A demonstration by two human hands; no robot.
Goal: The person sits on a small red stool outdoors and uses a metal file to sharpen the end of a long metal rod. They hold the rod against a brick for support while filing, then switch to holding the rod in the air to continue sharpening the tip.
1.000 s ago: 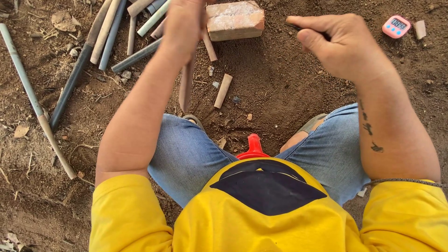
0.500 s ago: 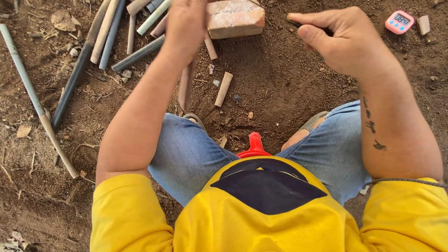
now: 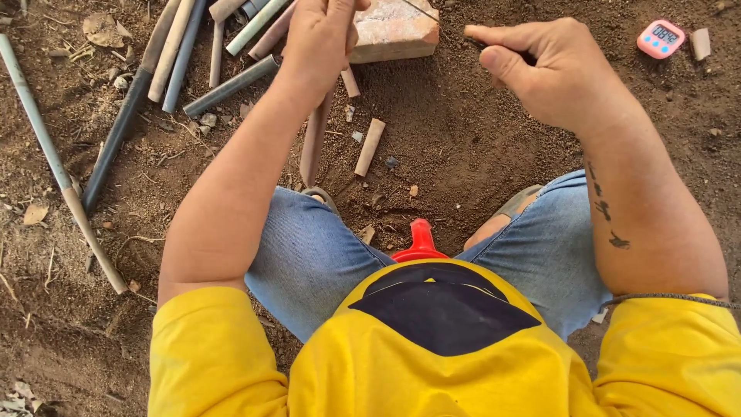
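Both forearms reach forward over bent knees, the left hand (image 3: 324, 35) curled shut at the frame's top, the right hand (image 3: 552, 73) apparently pinching, thumb extended.

The left hand (image 3: 320, 35) is cut off by the top edge at twelve o'clock, so its fingertips and whatever its grip closes on cannot be made out. A thin wire (image 3: 423, 11) runs out of frame there too. The right hand (image 3: 552, 73) hides its own palm and what it pinches. The bundle of pipes (image 3: 231, 38) at eleven o'clock is cropped. The brick (image 3: 394, 31) is partly covered. The timer (image 3: 661, 38) digits are too small.
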